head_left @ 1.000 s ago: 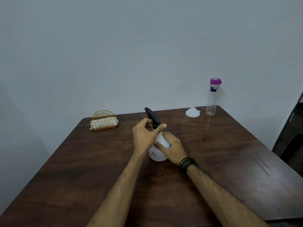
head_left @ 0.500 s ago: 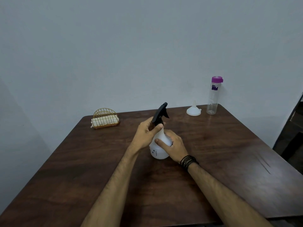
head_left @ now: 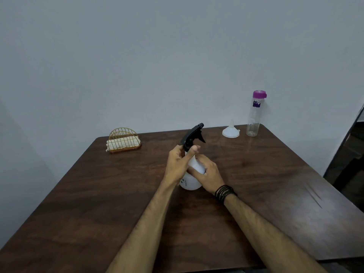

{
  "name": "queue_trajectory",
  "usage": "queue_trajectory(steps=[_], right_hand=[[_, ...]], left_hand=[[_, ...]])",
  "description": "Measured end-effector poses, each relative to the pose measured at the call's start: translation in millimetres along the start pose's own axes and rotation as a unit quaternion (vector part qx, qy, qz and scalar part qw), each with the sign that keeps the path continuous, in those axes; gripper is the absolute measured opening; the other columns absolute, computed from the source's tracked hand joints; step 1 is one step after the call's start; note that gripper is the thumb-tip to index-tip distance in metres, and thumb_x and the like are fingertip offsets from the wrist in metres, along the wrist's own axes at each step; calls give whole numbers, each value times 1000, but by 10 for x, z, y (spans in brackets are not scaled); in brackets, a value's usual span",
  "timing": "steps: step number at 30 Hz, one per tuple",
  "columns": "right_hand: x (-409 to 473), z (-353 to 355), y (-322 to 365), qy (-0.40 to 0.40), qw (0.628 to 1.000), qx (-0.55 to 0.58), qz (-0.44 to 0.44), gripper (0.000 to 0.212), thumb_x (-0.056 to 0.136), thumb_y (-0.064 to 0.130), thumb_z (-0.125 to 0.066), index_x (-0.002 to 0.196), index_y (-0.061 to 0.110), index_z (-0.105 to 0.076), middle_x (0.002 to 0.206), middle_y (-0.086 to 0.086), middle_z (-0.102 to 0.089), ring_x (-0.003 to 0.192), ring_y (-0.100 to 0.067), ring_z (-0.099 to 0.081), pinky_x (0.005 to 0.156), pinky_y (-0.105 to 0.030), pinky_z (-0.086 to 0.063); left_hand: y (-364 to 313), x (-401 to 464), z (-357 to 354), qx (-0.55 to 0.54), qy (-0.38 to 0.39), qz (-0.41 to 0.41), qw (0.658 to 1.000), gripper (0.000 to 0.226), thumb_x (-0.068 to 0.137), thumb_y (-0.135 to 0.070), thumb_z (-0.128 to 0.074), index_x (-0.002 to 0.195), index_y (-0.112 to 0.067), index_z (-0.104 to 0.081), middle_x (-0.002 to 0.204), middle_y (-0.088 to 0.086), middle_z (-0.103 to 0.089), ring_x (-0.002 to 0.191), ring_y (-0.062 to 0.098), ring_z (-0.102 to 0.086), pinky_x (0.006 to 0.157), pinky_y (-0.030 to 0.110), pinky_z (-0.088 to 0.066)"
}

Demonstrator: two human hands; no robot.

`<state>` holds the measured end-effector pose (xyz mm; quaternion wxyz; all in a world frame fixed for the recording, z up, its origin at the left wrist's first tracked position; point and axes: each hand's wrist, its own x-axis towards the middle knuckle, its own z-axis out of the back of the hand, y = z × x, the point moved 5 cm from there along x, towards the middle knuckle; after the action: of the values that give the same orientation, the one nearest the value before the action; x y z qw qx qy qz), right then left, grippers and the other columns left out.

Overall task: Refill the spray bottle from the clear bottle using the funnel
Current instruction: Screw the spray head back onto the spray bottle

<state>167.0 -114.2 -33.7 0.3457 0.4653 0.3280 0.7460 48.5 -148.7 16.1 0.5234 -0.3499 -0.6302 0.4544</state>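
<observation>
A white spray bottle (head_left: 190, 182) with a black trigger head (head_left: 192, 135) stands upright at the middle of the dark wooden table (head_left: 98, 203). My left hand (head_left: 178, 164) grips the neck just under the black head. My right hand (head_left: 207, 173) wraps the white body from the right. A white funnel (head_left: 230, 131) lies mouth down at the far right of the table. Right of it stands the clear bottle (head_left: 255, 117) with a purple cap, closed.
A gold wire holder (head_left: 123, 140) with white napkins sits at the table's far left. A pale wall runs behind the table. A dark piece of furniture (head_left: 348, 154) stands past the right edge.
The black trigger head has turned on the bottle, its nozzle swinging from pointing left-back to pointing right. Both hands have stayed on the bottle.
</observation>
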Motion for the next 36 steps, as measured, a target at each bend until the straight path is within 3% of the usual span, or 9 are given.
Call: queue_trajectory(steps=[3,6,9,11,14,19,25,31,36], right_hand=[[1,-4,14,4,1000,-4,0,55,82,68,-63,116,25,-65,110,11,-66,101,-4,-64,88,-36,-56],[4,-1,18,6,1000,0,0,52,83,62,-65,119,24,-66,111,12,-66,103,-3,-63,90,-35,-55],[9,-8,15,13,1000,4,-7,55,82,63,-64,120,23,-65,112,10,-66,103,-4,-63,90,-35,-55],[1,-4,17,19,1000,9,-9,57,81,67,-63,122,27,-63,117,10,-66,107,-2,-62,92,-31,-55],[-3,-4,14,29,999,30,-11,64,81,69,-63,127,25,-62,123,10,-65,113,-3,-61,96,-33,-54],[11,-11,-6,31,998,55,-22,55,83,59,-65,125,23,-64,118,7,-67,108,-8,-64,95,-39,-55],[13,-17,-35,47,994,90,-41,59,82,58,-66,127,20,-64,120,3,-67,109,-12,-66,95,-43,-55],[8,-17,-67,65,987,126,-76,56,80,53,-71,123,18,-66,118,-2,-68,107,-21,-67,94,-51,-55],[-10,8,-18,71,986,130,-74,52,85,47,-70,127,16,-64,120,-3,-70,110,-21,-68,97,-49,-54]], left_hand=[[9,-23,36,-51,12,-10,999,39,98,-11,-60,132,2,-48,116,18,-72,109,27,-71,91,36,-58],[29,-5,69,-52,26,0,998,31,103,-11,-51,129,4,-56,116,13,-73,106,20,-71,86,28,-57],[44,-11,56,-50,32,17,998,27,104,-18,-48,123,-6,-64,115,6,-74,103,17,-71,85,29,-57],[36,-26,23,-24,16,5,1000,29,99,-25,-58,124,-11,-61,116,9,-72,105,19,-70,88,32,-57],[26,-30,-2,-34,-1,-11,999,41,93,-19,-67,129,-8,-51,111,12,-73,105,23,-71,91,37,-58],[27,-5,33,-112,48,40,992,39,90,-26,-63,122,-4,-63,111,5,-75,108,20,-71,85,31,-58],[51,7,48,-89,68,42,993,33,91,-30,-62,112,-5,-67,106,5,-73,105,19,-70,88,36,-58],[-1,36,118,-64,113,52,990,41,92,-28,-61,119,4,-65,112,15,-72,107,23,-70,86,31,-57],[2,-12,76,-53,98,37,993,42,93,-29,-61,119,3,-65,114,17,-71,108,23,-69,89,32,-57]])
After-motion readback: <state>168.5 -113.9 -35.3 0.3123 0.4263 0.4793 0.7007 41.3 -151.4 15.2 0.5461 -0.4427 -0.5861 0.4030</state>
